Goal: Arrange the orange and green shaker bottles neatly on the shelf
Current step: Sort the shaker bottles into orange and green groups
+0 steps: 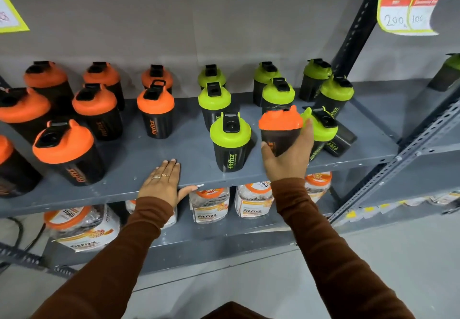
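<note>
a person in brown sleeves sorts shaker bottles at a grey metal shelf [124, 189]. nearest the camera, the left hand [163, 183] lies flat on the shelf's front edge, fingers [171, 167] stretched out and released, gripping nothing. the right hand [288, 158] is wrapped around the dark body of an orange-lidded bottle [278, 129], held among the green-lidded bottles [230, 142] on the right side; whether its base touches the shelf cannot be told. a tilted green bottle [321, 129] leans just beside it. the move likely calls for lifting the stray bottle straight up, clear of its green neighbours, then carrying it left to the orange group [64, 149] and setting it upright in the open gap. further back, orange and green rows stand against the wall.
</note>
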Available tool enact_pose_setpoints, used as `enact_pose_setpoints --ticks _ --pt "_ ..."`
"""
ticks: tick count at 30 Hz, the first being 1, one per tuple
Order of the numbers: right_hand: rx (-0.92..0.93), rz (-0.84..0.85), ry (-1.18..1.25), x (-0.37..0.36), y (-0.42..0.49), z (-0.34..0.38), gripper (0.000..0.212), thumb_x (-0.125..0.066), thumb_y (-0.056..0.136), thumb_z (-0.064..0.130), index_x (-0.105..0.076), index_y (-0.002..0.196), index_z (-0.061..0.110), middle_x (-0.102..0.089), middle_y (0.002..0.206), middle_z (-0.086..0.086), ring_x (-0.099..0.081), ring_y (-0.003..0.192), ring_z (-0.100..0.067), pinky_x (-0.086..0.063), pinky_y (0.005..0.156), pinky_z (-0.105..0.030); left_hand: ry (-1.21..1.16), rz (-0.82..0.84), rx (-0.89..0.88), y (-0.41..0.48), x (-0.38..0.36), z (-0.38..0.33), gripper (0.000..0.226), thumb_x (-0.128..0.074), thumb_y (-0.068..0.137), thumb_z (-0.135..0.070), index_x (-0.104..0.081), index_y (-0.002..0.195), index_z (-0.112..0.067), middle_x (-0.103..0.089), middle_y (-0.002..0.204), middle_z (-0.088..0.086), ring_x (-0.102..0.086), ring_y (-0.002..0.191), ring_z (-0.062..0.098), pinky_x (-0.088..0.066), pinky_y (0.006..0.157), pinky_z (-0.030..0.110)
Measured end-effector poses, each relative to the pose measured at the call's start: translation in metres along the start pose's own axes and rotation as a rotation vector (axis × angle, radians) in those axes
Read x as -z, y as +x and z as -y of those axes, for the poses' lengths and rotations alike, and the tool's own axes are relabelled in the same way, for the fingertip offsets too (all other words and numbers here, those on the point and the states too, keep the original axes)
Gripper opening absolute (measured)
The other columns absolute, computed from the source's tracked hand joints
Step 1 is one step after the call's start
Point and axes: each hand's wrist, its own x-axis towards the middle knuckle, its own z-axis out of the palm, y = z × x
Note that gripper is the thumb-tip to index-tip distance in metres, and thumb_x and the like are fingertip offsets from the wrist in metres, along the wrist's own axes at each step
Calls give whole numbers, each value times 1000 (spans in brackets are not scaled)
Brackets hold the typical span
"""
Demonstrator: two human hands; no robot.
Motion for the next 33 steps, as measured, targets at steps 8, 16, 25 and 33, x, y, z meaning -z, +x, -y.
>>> enact_pose_setpoints --ticks 8,16,25,33 --pt "99 -31 532 -4 4 89 104 -78 52 6 -16 136 -1 -36 126 11 -43 111 16 -36 93 -5 -85 -61 -7 -20 -2 40 86 -3 90 -59 -62 108 2 -67 111 19 -65 101 32 -51 85 47" --pt "12 517 498 -95 -44 116 95 -85 47 -7 -35 127 11 -46 113 16 -50 98 12 -45 93 -15 -117 -117 -7 -39 -14 79 73 -7 97 -41 -67 99 0 -72 100 15 -69 92 29 -56 74 44" --pt "-122 586 316 -140 -67 92 93 -84 54 -1 -31 131 7 -40 115 4 -42 108 -9 -29 89 -7 -84 -117 -45 -36 -16 81 52 -33 83 -40 -69 100 -7 -73 101 7 -68 95 21 -55 79 38" --pt "-120 670 325 -136 -86 68 106 -81 61 9 -12 141 15 -34 143 -7 -34 131 -16 -29 111 -34 -123 -268 -32 -37 -27 75 63 -14 97 -38 -67 101 -2 -71 103 14 -67 96 28 -52 86 41"
